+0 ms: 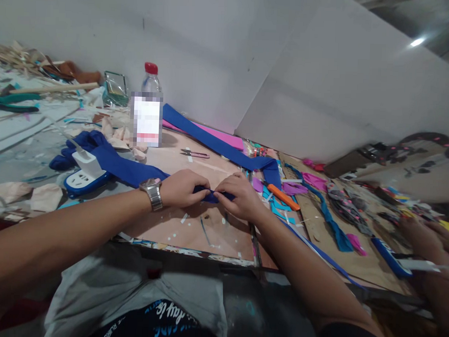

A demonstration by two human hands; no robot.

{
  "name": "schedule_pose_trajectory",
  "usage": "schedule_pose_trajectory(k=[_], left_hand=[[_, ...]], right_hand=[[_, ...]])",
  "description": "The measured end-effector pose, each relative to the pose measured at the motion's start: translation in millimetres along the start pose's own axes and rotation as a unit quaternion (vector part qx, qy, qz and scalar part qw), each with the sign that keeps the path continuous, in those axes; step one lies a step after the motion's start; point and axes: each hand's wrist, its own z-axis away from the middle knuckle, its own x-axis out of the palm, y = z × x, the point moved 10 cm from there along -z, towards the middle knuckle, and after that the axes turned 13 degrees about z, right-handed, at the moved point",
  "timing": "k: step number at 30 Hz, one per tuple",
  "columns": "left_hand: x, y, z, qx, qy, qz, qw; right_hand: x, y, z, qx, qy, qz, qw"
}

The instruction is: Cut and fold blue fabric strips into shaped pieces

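A long strip of blue fabric [132,171] runs from a bunched heap on the left to my hands at the middle of the table. My left hand [185,188], with a metal watch on its wrist, pinches the strip near its folded part. Close beside it, my right hand [241,196] grips the same strip, thumb tip almost touching the left fingers. The fabric between them looks folded or rolled; its exact fold is hidden by my fingers. Thread snips [195,153] lie just beyond my hands. Another blue band [218,146] stretches behind, over a pink strip [225,140].
A power strip [86,178] sits at the left, near a red-capped bottle [151,80]. An orange-handled cutter [284,196] lies right of my hand among scraps. Green-handled pliers [15,102] rest far left. Another person's arm [420,244] shows at the right edge, near another power strip [391,258].
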Motion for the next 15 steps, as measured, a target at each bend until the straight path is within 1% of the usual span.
schedule_pose_trajectory(k=[5, 12, 15], left_hand=[[2.3, -4, -1, -0.026, -0.018, 0.014, 0.999], [-4.6, -1, 0, -0.015, -0.007, 0.017, 1.0], [-1.2, 0, 0, -0.016, -0.03, 0.034, 0.999]], right_hand=[[1, 2, 0, 0.01, 0.006, -0.013, 1.0], [-5, 8, 1, 0.031, 0.023, -0.013, 0.999], [-4, 12, 2, 0.043, 0.031, -0.043, 0.998]])
